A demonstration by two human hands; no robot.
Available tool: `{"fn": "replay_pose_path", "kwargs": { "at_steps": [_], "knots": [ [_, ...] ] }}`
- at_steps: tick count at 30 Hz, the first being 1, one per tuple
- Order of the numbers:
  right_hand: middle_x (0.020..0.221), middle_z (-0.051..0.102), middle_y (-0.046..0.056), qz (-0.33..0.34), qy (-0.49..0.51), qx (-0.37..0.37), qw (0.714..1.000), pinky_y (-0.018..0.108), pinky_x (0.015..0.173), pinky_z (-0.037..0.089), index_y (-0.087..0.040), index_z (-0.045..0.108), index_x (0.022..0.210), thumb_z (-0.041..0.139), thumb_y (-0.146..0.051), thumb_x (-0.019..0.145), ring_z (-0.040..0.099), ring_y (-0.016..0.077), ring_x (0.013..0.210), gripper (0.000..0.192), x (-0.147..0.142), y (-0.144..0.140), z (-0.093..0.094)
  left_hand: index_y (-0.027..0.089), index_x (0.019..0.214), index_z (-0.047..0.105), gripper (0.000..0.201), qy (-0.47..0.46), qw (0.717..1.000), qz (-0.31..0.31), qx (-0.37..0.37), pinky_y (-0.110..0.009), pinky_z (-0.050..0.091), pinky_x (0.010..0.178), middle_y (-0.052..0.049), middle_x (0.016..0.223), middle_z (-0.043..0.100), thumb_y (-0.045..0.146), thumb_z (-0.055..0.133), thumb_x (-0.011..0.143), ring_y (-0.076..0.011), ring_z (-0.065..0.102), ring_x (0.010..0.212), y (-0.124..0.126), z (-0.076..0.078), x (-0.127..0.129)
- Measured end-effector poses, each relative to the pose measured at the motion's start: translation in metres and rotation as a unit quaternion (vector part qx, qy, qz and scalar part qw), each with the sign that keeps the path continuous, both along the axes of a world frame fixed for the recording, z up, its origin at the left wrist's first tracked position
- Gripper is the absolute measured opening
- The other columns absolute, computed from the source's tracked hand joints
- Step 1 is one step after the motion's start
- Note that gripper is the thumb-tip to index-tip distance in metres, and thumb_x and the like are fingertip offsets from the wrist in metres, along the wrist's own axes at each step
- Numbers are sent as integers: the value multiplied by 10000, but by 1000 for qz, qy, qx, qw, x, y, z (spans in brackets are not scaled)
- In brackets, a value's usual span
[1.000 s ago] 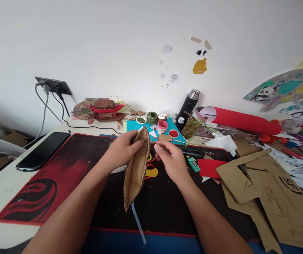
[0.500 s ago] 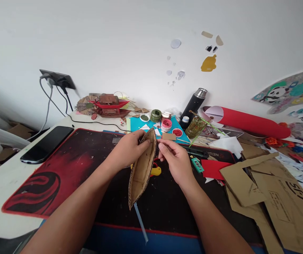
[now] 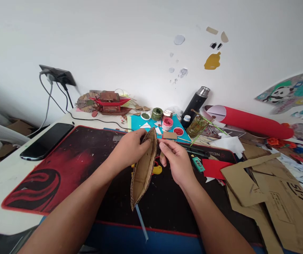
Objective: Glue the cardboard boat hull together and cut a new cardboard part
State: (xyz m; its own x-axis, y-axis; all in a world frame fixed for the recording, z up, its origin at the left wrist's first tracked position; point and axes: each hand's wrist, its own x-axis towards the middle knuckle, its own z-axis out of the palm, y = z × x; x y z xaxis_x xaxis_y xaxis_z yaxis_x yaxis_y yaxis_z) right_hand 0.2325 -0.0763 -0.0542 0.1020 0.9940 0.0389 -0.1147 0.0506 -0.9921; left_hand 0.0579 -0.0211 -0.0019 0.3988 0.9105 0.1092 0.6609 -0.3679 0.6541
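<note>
left hand (image 3: 130,150): gripping cardboard boat (image 3: 143,169) at far tip
right hand (image 3: 176,160): fingers pinched narrow beside boat's tip, above mat (image 3: 61,165)

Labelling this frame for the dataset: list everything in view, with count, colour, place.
cardboard boat shell: 1, brown, held above mat centre
desk mat: 1, black and red, on the desk
phone: 1, black, left of mat
scissors: 1, yellow and red handles, on the mat behind the shell
paint jars: several, green and red, on blue sheet at back
flask: 1, black, by wall
paper roll: 1, red, back right
cardboard sheets: several, brown, right
left hand: grips shell's far end
right hand: fingers pinched beside shell's far tip
</note>
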Motion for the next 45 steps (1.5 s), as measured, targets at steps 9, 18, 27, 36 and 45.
{"fn": "replay_pose_path", "kwargs": {
  "at_steps": [9,18,27,36,45],
  "knots": [
    [493,457,-101,5,32,-6,999,217,417,293,-158,800,1122,786,-485,899,412,82,390,396,-2,0,-2,268,734,388,240,15,1000,6,9,-348,308,656,3,720,546,282,529,928,-218,497,692,1,-1,2],
    [465,414,-115,9,60,-16,998,219,401,257,-156,793,1120,801,-486,873,340,73,372,412,-4,1,-2,268,735,380,246,18,1000,10,14,-348,304,656,3,721,542,270,531,929,-215,492,692,1,-4,2],
    [489,404,-119,11,76,-24,997,213,396,236,-169,792,1108,822,-471,856,329,64,378,394,-4,1,-3,267,723,384,254,12,1000,13,13,-344,297,633,7,699,543,257,541,924,-209,487,669,2,-6,3],
    [518,440,-108,9,71,-27,997,221,404,231,-172,782,1103,808,-456,860,345,66,386,374,-4,2,-4,271,723,386,248,17,1000,12,11,-345,309,631,0,702,556,266,533,924,-217,495,673,4,-9,4],
    [533,463,-100,3,70,-28,997,223,405,225,-170,772,1073,806,-459,842,349,66,391,371,-4,3,-3,262,742,439,204,10,1000,1,17,-347,361,649,-11,734,609,285,517,929,-222,547,702,8,-13,4]
  ]
}}
